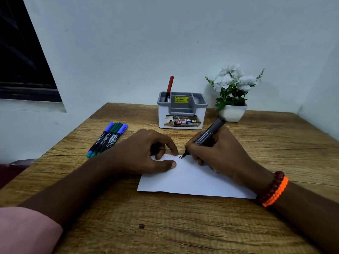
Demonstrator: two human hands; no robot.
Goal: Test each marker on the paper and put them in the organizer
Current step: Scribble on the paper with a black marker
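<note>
My right hand (218,154) grips a black marker (209,133), uncapped, its tip touching the white paper (194,180) near the top edge, where a short black squiggle sits beside a faint red one. My left hand (146,153) presses on the paper's top left corner with fingers curled; something dark, perhaps the cap, sits inside the curled fingers. A white and grey organizer (181,110) stands behind the paper with a red marker (169,88) upright in its left rear slot. Several capped markers (108,139), blue and green, lie side by side to the left.
A white pot of white flowers (233,96) stands right of the organizer, close to the wall. The wooden table (165,226) ends at the wall behind and drops off at the left edge. A dark window is at the upper left.
</note>
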